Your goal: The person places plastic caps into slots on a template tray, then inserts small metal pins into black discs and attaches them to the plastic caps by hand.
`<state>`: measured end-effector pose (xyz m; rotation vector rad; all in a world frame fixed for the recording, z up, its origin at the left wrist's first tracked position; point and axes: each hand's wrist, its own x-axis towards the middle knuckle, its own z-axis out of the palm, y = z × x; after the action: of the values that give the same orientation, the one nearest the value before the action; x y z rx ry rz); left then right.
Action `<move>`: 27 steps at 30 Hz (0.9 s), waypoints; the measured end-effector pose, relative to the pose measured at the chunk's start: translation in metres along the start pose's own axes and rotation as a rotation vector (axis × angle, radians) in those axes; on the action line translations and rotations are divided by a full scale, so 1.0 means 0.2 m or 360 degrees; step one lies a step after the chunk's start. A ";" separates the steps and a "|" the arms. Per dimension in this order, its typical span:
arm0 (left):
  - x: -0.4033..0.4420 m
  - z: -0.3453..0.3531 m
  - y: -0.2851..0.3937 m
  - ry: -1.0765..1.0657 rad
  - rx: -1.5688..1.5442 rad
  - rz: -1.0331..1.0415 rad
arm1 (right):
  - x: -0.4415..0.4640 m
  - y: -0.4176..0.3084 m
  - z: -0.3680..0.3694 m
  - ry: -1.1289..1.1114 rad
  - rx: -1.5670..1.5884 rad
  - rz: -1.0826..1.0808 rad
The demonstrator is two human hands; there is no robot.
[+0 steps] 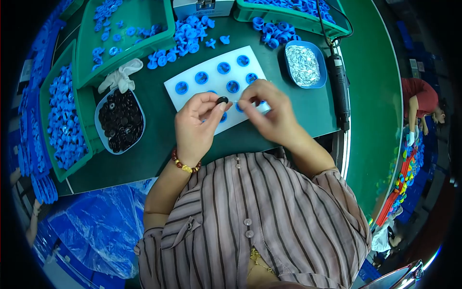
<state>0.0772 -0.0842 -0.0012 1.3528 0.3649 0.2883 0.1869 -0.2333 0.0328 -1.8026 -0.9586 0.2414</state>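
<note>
My left hand [196, 126] is closed, pinching a small round black cap [222, 99] between thumb and fingertips. Close beside it, my right hand [274, 113] has thumb and forefinger pressed together; a tiny light piece seems to lie at the fingertips, too small and blurred to name. Both hands are over a white foam board [174, 79] whose rows of holes hold round blue parts [201, 77]. My hands cover some of the lower ones. To the left, a tray [141, 132] contains many black caps [120, 118].
Green bins [168, 36] of blue plastic parts [65, 118] stand left and behind, with loose ones [190, 36] piled nearby. At right are a blue tray [323, 77] of small silver metal pieces [303, 65] and a black electric screwdriver [339, 89]. White gloves [121, 76] lie left. Another person [423, 98] works far right.
</note>
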 end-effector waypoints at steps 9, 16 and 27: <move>-0.03 -0.03 -0.02 0.0074 0.0053 0.0010 | 0.00 0.04 0.15 0.0090 -0.0179 -0.0197; -0.03 -0.03 -0.05 0.0113 0.0022 0.0035 | 0.01 0.02 0.18 0.0126 -0.0263 -0.0211; -0.05 -0.03 -0.05 0.0295 0.0733 0.0579 | 0.02 0.03 0.23 0.0185 -0.0169 -0.0235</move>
<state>0.0664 -0.0851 -0.0105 1.8545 0.3502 0.6651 0.1664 -0.2002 0.0085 -1.8109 -1.0321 -0.0067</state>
